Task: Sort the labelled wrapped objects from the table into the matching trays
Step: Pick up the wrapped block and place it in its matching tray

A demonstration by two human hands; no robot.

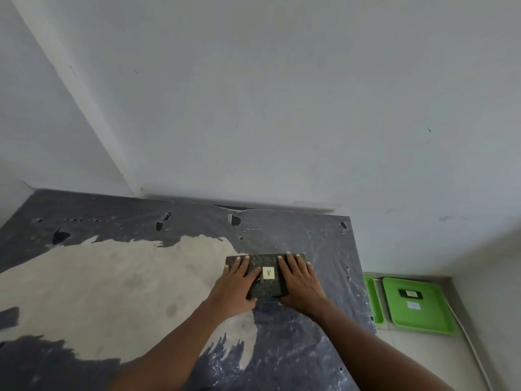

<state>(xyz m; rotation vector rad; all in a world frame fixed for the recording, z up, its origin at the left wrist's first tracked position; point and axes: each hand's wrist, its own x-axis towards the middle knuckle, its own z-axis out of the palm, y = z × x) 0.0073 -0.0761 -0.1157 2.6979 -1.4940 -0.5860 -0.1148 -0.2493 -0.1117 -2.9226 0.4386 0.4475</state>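
Head view: dark wrapped block [266, 273] with its "A" label [267, 273], centre right of frame, flat on the worn table [112, 277]. Left hand [235, 286] and right hand [297, 283] lie flat on top, fingers spread, pressing rather than gripping. 2 green trays [417, 306] sit on the floor at right. Risk: slick wrap slipping from flat palms during lift; tray labels unreadable, so mis-sorting is possible.
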